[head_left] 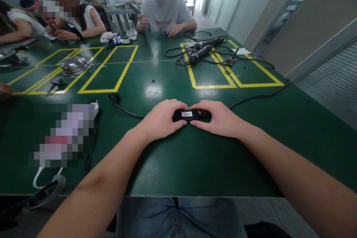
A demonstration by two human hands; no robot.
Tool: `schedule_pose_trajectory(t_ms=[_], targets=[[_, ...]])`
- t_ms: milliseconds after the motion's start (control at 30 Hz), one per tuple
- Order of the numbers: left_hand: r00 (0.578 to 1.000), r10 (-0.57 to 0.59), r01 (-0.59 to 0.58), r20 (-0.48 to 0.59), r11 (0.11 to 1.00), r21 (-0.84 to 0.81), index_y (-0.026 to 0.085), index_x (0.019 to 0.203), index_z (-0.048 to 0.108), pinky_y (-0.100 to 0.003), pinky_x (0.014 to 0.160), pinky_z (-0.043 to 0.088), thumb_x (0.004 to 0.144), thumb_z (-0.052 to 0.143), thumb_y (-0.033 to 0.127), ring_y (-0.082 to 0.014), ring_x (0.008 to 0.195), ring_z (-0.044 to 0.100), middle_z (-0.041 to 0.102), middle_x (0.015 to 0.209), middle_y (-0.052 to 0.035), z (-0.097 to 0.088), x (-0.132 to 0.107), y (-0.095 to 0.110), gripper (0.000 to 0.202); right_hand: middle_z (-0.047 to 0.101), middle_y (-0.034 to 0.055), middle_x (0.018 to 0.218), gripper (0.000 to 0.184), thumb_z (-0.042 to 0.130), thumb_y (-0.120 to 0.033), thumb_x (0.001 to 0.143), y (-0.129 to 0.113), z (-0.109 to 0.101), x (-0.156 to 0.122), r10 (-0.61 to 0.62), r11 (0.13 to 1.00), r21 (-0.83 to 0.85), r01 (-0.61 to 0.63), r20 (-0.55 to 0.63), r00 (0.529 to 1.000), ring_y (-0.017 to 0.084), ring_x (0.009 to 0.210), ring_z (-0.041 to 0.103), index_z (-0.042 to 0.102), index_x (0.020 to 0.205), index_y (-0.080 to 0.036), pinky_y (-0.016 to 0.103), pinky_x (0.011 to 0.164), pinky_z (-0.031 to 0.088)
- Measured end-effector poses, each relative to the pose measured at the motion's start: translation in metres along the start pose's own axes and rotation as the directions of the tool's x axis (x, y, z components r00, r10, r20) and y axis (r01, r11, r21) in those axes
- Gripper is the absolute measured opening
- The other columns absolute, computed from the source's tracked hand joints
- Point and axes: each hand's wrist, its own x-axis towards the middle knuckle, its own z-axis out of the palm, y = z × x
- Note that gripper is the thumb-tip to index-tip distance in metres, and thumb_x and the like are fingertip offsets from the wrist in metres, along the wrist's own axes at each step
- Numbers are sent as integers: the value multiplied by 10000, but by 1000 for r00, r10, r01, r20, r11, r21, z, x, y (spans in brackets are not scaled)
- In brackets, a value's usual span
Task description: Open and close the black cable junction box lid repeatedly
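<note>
In front of me on the green table lies a small black oblong box (193,115) with a white printed label on top. Something dark red shows at its right end, partly behind my fingers. My left hand (163,119) is closed around the box's left end, thumb on the near side. On the right end my right hand (219,119) grips it in the same way. The two hands nearly meet at the middle. A black cord (128,112) comes out from beside my left hand to a round black end piece (113,97). Another dark cable (256,96) runs off right from behind my right hand.
Black handheld tools (199,55) with tangled cables lie at the back right among yellow tape outlines. Left stand a metal bowl (75,65), a small metal part (56,81) and a blurred-out object (69,130) with a strap. A person (167,13) sits opposite; others sit left.
</note>
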Motion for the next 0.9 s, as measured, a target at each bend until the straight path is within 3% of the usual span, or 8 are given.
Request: schedule_pose_trajectory(t_ms=[100,233,333,467,633,767,900], targets=[[999,-27,26,-17,997,-71,209,1244,804,-469,1091,603,923,834,174,-265,1090,765,827,1184,-68,2,0,-1,325,780,49,964,319,804,-384,937,0,0,0,15,1000,17,-15,7,1000,236,837,711,792,1212,-221,364,784,537],[994,-103,91,-24,948,-304,207,1214,807,-423,1057,617,913,832,183,-240,1085,776,841,1171,-52,5,2,-5,303,724,3,923,767,843,-400,893,-1,2,-2,80,994,73,-78,-34,996,224,768,667,559,1583,-226,365,758,531],[977,-197,150,-78,903,-402,186,1240,791,-415,1049,630,934,799,185,-240,1116,785,848,1208,-70,5,7,-10,305,700,-7,923,924,836,-445,890,-2,3,-3,113,988,112,-109,-31,993,226,754,639,390,1669,-223,371,747,522],[908,-334,263,-252,924,-278,178,1245,785,-456,1159,599,912,802,127,-262,1213,784,846,1279,-95,5,10,-15,338,685,-8,916,748,754,-426,926,-2,1,-2,134,983,129,-130,-26,991,232,759,613,378,1548,-248,383,749,503],[897,-392,363,-204,917,-165,214,1249,793,-485,1151,608,901,813,99,-296,1225,790,854,1263,-88,7,8,-20,367,663,0,897,342,654,-221,849,-3,-3,-2,94,986,134,-95,16,995,217,766,599,472,1134,-275,364,728,484],[928,-314,316,-199,948,-22,219,1118,817,-511,1116,600,946,772,126,-318,1192,756,850,1185,-79,7,6,-19,201,656,19,857,130,648,-223,875,-1,-2,-4,72,996,49,-73,31,997,226,769,608,541,934,-268,364,706,477],[953,-115,135,-281,989,53,208,1059,802,-504,1125,569,993,726,135,-293,1185,701,808,1221,-86,10,2,-15,124,740,72,958,114,672,-214,892,-7,-9,8,-15,1000,-8,15,-83,996,277,896,679,628,990,-251,430,817,563]])
